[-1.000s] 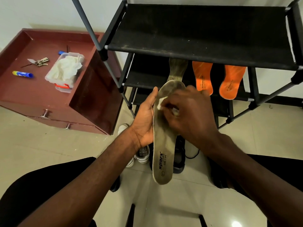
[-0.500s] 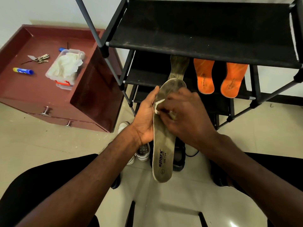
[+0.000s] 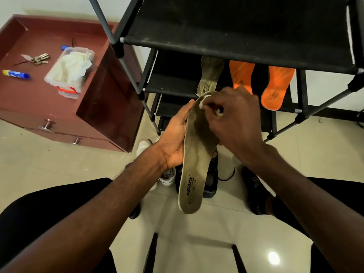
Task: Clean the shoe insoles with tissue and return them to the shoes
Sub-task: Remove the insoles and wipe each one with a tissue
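Note:
A worn olive-grey insole (image 3: pixel 194 172) marked "sparx" is held upright in front of me. My left hand (image 3: pixel 175 138) grips it from behind, thumb along its left edge. My right hand (image 3: pixel 234 123) pinches a small white tissue (image 3: pixel 202 102) and presses it on the toe end of the insole. A second grey insole (image 3: pixel 209 75) and two orange insoles (image 3: pixel 241 75) (image 3: pixel 275 89) lean on the shoe rack's middle shelf. Below my hands, white sneakers (image 3: pixel 166 174) and black shoes (image 3: pixel 210 180) stand on the floor, partly hidden.
A black metal shoe rack (image 3: pixel 226 26) stands ahead. At the left, a maroon cabinet (image 3: pixel 59 115) carries a clear box of tissues (image 3: pixel 69 69), keys (image 3: pixel 38 59) and a blue tube (image 3: pixel 15 73). Another black shoe (image 3: pixel 256 190) lies at the right on the tiled floor.
My right hand has slid the tissue up the insole toward the toe end. The left hand keeps the same hold on the insole.

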Tool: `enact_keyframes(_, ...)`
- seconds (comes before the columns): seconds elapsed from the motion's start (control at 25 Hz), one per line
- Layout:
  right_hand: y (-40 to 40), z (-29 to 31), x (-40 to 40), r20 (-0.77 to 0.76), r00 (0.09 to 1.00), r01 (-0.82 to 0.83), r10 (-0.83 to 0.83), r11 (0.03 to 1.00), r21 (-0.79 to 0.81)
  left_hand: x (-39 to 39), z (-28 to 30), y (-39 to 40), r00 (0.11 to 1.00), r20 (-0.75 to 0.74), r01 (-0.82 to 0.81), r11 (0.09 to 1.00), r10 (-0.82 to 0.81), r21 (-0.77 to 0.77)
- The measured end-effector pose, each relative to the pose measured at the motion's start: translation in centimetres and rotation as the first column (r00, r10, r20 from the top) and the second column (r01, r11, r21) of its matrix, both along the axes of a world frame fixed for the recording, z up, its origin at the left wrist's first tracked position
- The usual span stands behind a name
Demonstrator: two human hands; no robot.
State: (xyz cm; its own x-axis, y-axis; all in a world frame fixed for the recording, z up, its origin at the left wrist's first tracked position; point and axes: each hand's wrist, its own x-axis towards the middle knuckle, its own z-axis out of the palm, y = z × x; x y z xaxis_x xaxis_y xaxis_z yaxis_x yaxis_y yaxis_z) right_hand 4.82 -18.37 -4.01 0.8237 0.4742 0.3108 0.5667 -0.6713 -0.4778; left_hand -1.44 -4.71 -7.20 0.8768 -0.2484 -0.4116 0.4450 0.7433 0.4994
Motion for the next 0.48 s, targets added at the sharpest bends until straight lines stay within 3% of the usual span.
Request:
enact_keyframes(0.12,0.4,0.1,-2.2,-0.012,0.971,-0.239,0.238,0.969,-0.058,0.1,0.0,0.8,0.999,-0.027,-0.022,1.0,0.022,0.003)
enact_keyframes(0.28,-0.4,0.2,0.1,0.03,0.999,0.038,-0.037,0.998,-0.047,0.2,0.4,1.0,0.999,0.029,-0.027,0.999,0.026,0.03)
enact_keyframes(0.4,0.5,-0.2,-1.6,-0.004,0.975,-0.221,0.222,0.973,-0.058,0.1,0.5,0.9,0.999,0.011,-0.051,0.999,0.051,0.016)
enact_keyframes(0.48,0.1,-0.1,-1.7,0.015,0.978,-0.205,0.208,0.972,-0.112,0.1,0.1,1.0,0.999,-0.007,-0.048,0.999,0.048,0.012)
